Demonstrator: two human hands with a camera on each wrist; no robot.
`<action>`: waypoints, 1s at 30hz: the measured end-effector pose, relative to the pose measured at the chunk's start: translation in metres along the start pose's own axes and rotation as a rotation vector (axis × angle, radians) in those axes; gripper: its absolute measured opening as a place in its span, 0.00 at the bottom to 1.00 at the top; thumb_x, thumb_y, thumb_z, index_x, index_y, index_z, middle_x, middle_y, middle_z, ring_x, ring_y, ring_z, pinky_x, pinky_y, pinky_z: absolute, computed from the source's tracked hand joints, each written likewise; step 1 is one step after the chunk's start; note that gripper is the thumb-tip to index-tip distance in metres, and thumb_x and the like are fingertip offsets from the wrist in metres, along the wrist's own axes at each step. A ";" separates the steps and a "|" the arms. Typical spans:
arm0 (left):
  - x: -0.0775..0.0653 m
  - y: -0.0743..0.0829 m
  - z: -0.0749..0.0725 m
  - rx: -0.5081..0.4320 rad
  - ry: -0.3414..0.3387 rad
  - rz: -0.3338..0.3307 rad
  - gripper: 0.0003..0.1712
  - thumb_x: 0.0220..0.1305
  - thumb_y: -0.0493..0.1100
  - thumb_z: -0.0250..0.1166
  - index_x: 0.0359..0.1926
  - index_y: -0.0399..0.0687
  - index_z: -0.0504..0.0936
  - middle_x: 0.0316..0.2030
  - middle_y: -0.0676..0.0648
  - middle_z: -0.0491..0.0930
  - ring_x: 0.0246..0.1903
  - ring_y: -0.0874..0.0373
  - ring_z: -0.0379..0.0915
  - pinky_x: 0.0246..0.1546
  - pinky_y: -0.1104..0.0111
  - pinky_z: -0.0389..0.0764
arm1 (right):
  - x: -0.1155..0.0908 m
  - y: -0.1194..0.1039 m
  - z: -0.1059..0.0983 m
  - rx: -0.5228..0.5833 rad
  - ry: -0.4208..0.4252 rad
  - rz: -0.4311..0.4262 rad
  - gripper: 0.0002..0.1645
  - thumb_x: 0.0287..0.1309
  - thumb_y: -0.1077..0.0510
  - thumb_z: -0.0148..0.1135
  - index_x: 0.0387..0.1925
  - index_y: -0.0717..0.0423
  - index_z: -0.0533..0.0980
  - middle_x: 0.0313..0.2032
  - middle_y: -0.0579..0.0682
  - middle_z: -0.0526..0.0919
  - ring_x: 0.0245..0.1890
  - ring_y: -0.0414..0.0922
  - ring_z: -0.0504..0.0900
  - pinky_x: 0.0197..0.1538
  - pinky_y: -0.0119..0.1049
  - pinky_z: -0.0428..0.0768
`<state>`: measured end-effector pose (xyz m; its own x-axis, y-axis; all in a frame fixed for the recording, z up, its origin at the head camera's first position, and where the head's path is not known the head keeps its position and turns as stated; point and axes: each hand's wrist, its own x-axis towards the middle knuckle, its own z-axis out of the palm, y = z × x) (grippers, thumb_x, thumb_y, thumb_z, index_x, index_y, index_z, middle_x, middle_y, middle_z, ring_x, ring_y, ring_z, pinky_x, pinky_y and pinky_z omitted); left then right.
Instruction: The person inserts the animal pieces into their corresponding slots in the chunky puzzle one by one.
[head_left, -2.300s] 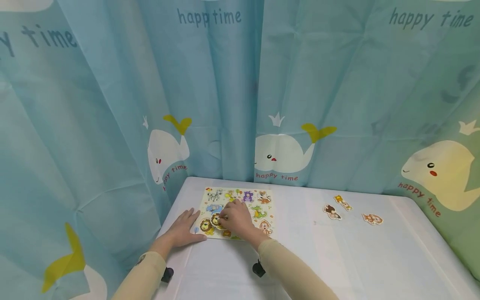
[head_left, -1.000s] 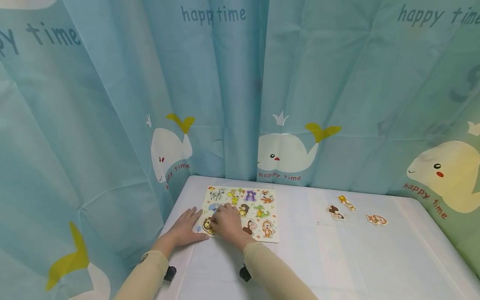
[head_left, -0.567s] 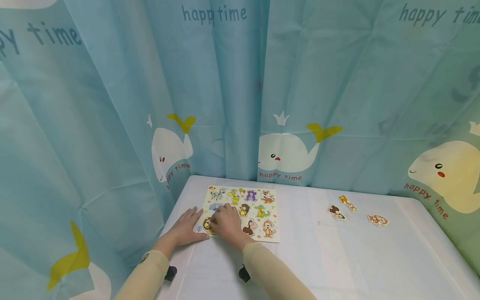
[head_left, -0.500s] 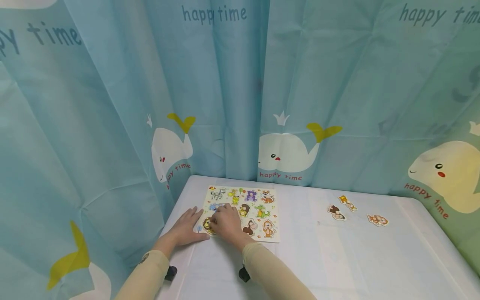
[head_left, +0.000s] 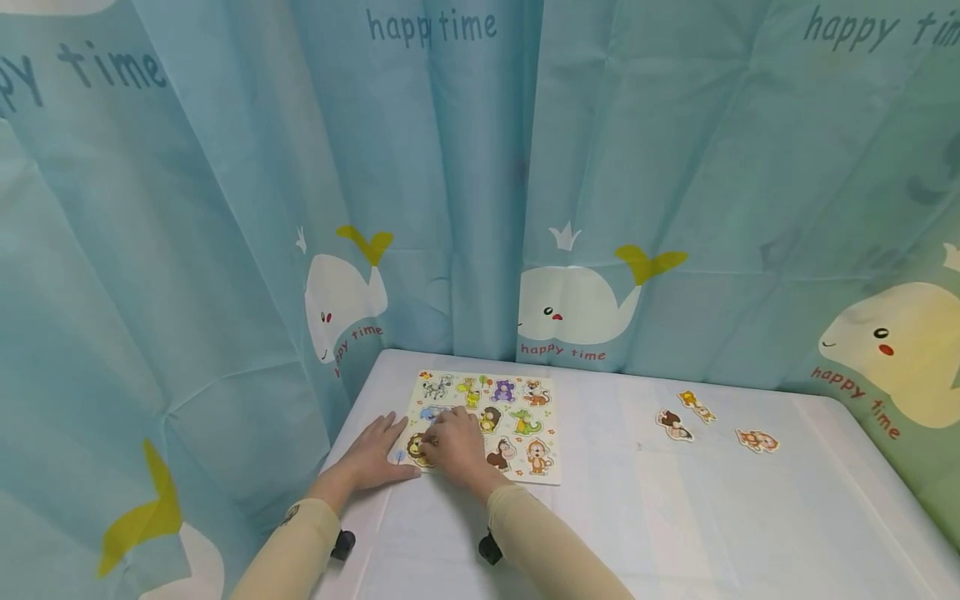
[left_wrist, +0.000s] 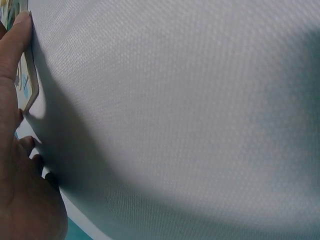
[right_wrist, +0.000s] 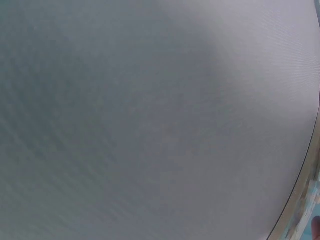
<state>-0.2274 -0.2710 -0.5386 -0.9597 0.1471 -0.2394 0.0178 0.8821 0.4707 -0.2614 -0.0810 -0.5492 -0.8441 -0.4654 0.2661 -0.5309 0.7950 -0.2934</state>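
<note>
A cream animal puzzle board (head_left: pixel 528 480) lies at the table's left, with zebra, giraffe, crocodile and other animals across its face. My right hand (head_left: pixel 456 446) is low over the board's front left part, fingers curled down, pinching the lion puzzle piece (head_left: pixel 416 450); the hand covers part of the lion and its neighbours. My left hand (head_left: pixel 372 454) rests spread at the board's left edge. In the left wrist view its thumb (left_wrist: pixel 12 47) touches the board's rim. The right wrist view holds mostly tabletop, with the board's edge (right_wrist: pixel 306 172) at right.
Away to the right lie loose animal pieces: a brown one (head_left: pixel 673 426), a yellow-orange pair (head_left: pixel 697 407) and an orange one (head_left: pixel 757 440). A blue whale-print curtain (head_left: pixel 465 183) hangs behind and left of the white table (head_left: pixel 622 517).
My right hand has moved left and down with the lion piece, from above the board onto its lion spot, and then stayed there. My left hand keeps its place.
</note>
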 end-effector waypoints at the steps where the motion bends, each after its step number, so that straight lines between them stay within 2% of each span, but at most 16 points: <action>1: 0.000 0.000 0.000 0.000 0.001 0.002 0.61 0.55 0.69 0.73 0.80 0.44 0.57 0.79 0.36 0.49 0.78 0.36 0.40 0.74 0.39 0.52 | 0.000 0.000 0.000 0.001 0.002 0.006 0.07 0.58 0.43 0.74 0.30 0.38 0.90 0.36 0.37 0.83 0.43 0.41 0.74 0.49 0.40 0.75; 12: 0.003 0.000 0.000 0.029 0.005 0.029 0.62 0.55 0.70 0.73 0.79 0.42 0.58 0.79 0.35 0.50 0.77 0.35 0.42 0.74 0.40 0.53 | -0.001 0.001 0.000 0.007 0.015 0.037 0.07 0.56 0.44 0.76 0.28 0.38 0.90 0.33 0.38 0.80 0.41 0.42 0.72 0.45 0.39 0.74; 21: 0.003 0.001 0.000 0.028 -0.002 0.012 0.62 0.55 0.70 0.73 0.80 0.43 0.57 0.79 0.36 0.49 0.78 0.35 0.41 0.74 0.40 0.53 | -0.001 -0.002 -0.004 0.004 -0.010 0.061 0.07 0.57 0.43 0.75 0.28 0.38 0.89 0.32 0.37 0.80 0.41 0.42 0.72 0.47 0.40 0.75; 30: 0.001 0.000 -0.001 0.022 0.008 0.028 0.63 0.54 0.69 0.73 0.79 0.41 0.58 0.78 0.34 0.50 0.77 0.33 0.42 0.73 0.38 0.53 | -0.001 -0.001 0.001 -0.009 0.004 0.041 0.07 0.57 0.42 0.74 0.29 0.37 0.89 0.31 0.37 0.80 0.41 0.42 0.71 0.45 0.39 0.73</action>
<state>-0.2284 -0.2713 -0.5383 -0.9609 0.1686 -0.2196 0.0509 0.8873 0.4585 -0.2595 -0.0819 -0.5502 -0.8651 -0.4306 0.2573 -0.4947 0.8173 -0.2956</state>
